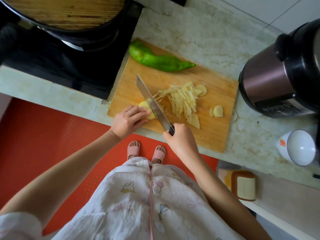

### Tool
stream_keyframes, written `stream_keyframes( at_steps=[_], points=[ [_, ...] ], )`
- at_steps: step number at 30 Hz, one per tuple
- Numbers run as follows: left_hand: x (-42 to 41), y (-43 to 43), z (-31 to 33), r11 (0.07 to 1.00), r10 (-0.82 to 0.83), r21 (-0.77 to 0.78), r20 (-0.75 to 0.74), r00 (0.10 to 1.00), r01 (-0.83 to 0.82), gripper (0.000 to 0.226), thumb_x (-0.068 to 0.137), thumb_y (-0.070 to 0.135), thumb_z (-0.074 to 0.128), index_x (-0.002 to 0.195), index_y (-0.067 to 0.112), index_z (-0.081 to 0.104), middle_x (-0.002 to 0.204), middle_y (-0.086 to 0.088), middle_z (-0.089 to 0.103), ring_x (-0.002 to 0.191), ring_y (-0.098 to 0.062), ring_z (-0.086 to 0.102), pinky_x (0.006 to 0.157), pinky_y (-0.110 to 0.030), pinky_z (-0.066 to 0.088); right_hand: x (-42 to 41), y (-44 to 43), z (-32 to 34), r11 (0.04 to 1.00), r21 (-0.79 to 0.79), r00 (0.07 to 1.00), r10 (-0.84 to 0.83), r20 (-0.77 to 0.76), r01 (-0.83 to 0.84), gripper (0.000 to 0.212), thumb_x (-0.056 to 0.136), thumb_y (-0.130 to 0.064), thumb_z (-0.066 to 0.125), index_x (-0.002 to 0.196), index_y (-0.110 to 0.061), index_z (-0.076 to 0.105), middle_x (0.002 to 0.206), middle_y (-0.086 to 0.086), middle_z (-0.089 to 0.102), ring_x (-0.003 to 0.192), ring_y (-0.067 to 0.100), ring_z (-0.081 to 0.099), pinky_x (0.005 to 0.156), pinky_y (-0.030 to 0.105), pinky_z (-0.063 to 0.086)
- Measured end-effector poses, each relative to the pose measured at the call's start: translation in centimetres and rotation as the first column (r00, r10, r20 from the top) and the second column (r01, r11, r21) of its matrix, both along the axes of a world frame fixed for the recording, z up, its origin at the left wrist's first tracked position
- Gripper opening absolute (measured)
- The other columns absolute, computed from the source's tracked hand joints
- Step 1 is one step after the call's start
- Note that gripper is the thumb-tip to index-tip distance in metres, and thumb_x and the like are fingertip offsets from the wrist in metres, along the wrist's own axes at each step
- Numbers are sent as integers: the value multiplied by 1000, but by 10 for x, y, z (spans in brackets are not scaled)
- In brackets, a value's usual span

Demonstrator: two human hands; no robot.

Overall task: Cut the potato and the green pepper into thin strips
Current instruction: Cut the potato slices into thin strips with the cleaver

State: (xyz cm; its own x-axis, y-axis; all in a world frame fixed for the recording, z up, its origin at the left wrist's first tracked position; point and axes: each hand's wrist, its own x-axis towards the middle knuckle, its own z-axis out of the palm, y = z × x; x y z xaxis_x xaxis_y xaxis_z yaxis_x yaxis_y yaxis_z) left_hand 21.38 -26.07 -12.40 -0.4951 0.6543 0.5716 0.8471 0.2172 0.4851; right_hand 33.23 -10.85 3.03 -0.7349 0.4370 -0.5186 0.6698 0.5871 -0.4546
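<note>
Pale stone desk (199,32) runs beyond and to the right of both hands. Black stove (69,66) sits beyond the left hand, with a dark pan (69,13) on it under a wooden lid. Red floor mat (43,135) lies below the left arm.

Wooden cutting board (216,127) lies on the desk under both hands. A dark-lidded electric cooker (277,75) stands on the desk beyond and right of the right hand, just off the board's far right corner. White bowl (301,148) is well right of the right hand, tipped on its side.

Green pepper (155,59) lies whole on the far edge of the board, beyond both hands and untouched.

Knife (150,99): the blade slants away from the right hand and up between the hands, edge down against the potato. Right hand (180,137) is wrapped round the dark handle at the near edge of the board. Left hand (128,120) is curled knuckles-up over the potato (144,105), pinning it to the board – only yellow slivers of it show past the fingers, touching the blade.

Pile of potato strips (181,101) lies on the board right of the blade, beyond the right hand. Loose round slices (217,111) sit further right, apart from the pile – one more rests at the pile's far end. A ring (130,112) is on a left-hand finger.
</note>
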Motion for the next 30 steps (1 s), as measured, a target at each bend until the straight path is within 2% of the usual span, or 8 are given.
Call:
stream_keyframes(
  at_steps=[5, 10, 16, 22, 30],
  points=[
    [0, 1, -1, 1000, -4, -4, -8, 1000, 4, 28, 91, 23, 69, 116, 19, 60, 100, -9, 69, 89, -28, 67, 74, -38, 56, 0, 2, 1, 1000, -15, 1000, -4, 13, 4, 33, 86, -14, 52, 59, -13, 34, 53, 1, 34, 47, 17, 30, 46, 28, 22],
    [-2, 0, 3, 1000, -3, -2, -15, 1000, 3, 22, 92, 24, 65, 113, 16, 61, 98, -10, 69, 88, -28, 66, 79, -34, 54, -11, -10, -11, 999, -14, 998, -35, 46, 36, 34, 87, -14, 52, 58, -15, 35, 53, 0, 39, 46, 16, 35, 44, 28, 23],
    [-1, 0, 6, 1000, 1, 4, -23, 1000, -1, 22, 91, 24, 67, 112, 17, 63, 99, -9, 69, 86, -28, 67, 74, -34, 55, -14, -7, -6, 996, -29, 996, -89, -24, 89, 30, 85, -14, 52, 60, -12, 35, 53, 1, 36, 48, 17, 32, 46, 29, 23],
    [1, 0, 2, 1000, 10, -2, -16, 1000, -10, 25, 90, 25, 69, 113, 20, 61, 98, -7, 69, 84, -28, 67, 67, -37, 57, -6, -5, 14, 999, 18, 999, 36, -12, -36, 36, 88, -15, 52, 58, -15, 33, 53, 0, 36, 47, 15, 31, 45, 29, 22],
    [0, 0, 2, 1000, 15, -6, -7, 1000, -15, 24, 91, 25, 68, 113, 21, 59, 97, -7, 69, 85, -28, 67, 64, -38, 57, -5, -10, 9, 993, 95, 998, 65, -3, -64, 36, 90, -17, 52, 59, -17, 35, 53, -2, 39, 47, 12, 35, 44, 27, 22]
  ],
)
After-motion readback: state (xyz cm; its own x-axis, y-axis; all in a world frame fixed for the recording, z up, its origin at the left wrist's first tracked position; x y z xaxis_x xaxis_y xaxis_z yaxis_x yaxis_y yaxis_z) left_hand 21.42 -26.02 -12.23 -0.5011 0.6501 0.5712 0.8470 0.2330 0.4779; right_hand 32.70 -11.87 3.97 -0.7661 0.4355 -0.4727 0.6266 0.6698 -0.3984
